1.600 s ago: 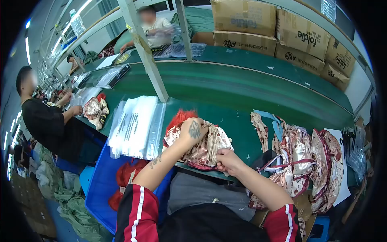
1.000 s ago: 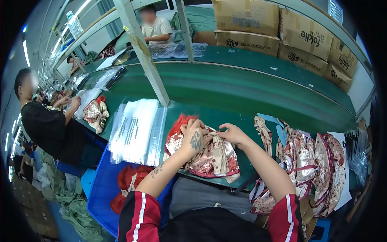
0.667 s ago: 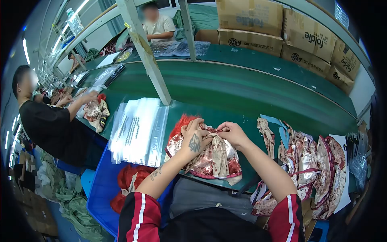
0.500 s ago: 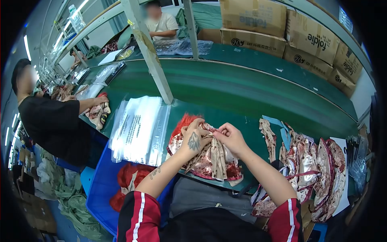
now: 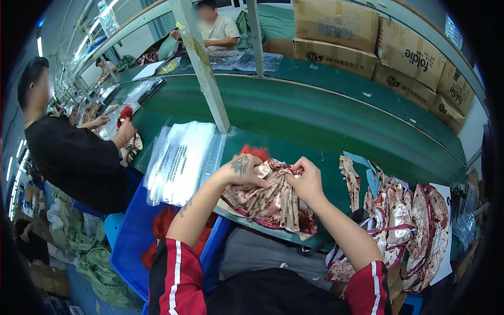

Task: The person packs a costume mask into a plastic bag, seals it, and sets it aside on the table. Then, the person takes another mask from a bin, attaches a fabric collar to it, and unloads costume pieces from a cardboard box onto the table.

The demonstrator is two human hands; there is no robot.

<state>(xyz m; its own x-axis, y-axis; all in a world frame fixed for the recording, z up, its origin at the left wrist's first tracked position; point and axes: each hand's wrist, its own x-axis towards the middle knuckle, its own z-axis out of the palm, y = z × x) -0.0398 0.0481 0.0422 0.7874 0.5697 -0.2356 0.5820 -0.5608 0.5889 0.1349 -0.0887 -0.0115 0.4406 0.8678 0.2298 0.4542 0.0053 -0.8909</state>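
A blood-splattered beige costume cloth with a dark red edge lies bunched on the green table in front of me. My left hand is closed on its upper left part, with the thumb over gathered folds. Tufts of red fake hair stick out just behind that hand. My right hand pinches the cloth at its upper right, thumb against fingers. Folds fan down from between both hands toward the table edge. What lies under the cloth is hidden.
Left of the cloth lies a stack of clear plastic bags. A blue bin below holds red hair pieces. More stained costumes lie at right. A metal post rises behind; a co-worker handles a mask at left.
My left hand has turned and shifted slightly left, and the cloth is now more gathered between my hands. Less red hair shows. The co-worker at left has lifted a red-haired piece.
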